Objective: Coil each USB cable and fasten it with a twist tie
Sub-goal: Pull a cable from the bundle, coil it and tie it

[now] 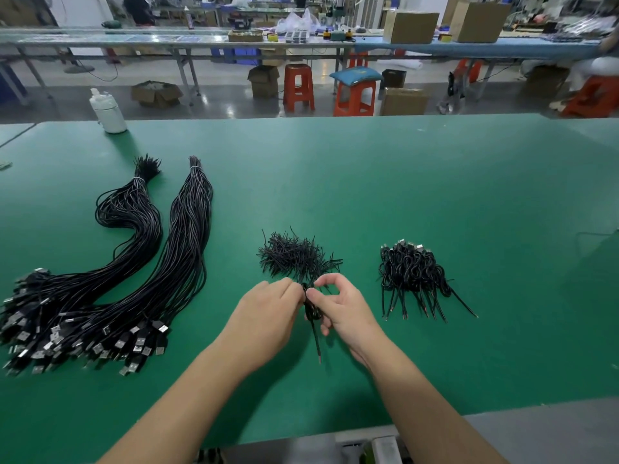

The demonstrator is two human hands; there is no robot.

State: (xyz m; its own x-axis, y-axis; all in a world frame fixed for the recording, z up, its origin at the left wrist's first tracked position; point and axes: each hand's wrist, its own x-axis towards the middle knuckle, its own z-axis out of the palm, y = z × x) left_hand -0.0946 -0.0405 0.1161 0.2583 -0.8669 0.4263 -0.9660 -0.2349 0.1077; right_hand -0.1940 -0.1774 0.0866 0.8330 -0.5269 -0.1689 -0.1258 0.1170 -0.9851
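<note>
A coiled black USB cable [312, 312] hangs between my two hands above the green table [435, 195], its bare wire end trailing down toward me. My left hand [268, 316] grips the coil from the left. My right hand [341, 306] pinches the coil's top with thumb and forefinger, where a black twist tie seems to sit. A heap of loose black twist ties [294, 257] lies just beyond my hands. Coiled, tied cables [413, 272] are piled to the right. Two long bundles of uncoiled USB cables [140, 262] stretch along the left.
A white plastic bottle [109, 112] stands at the table's far left edge. Beyond the table are orange stools [298, 87], cardboard boxes [410, 26] and other workbenches. A grey ledge [536, 426] runs along the near right edge.
</note>
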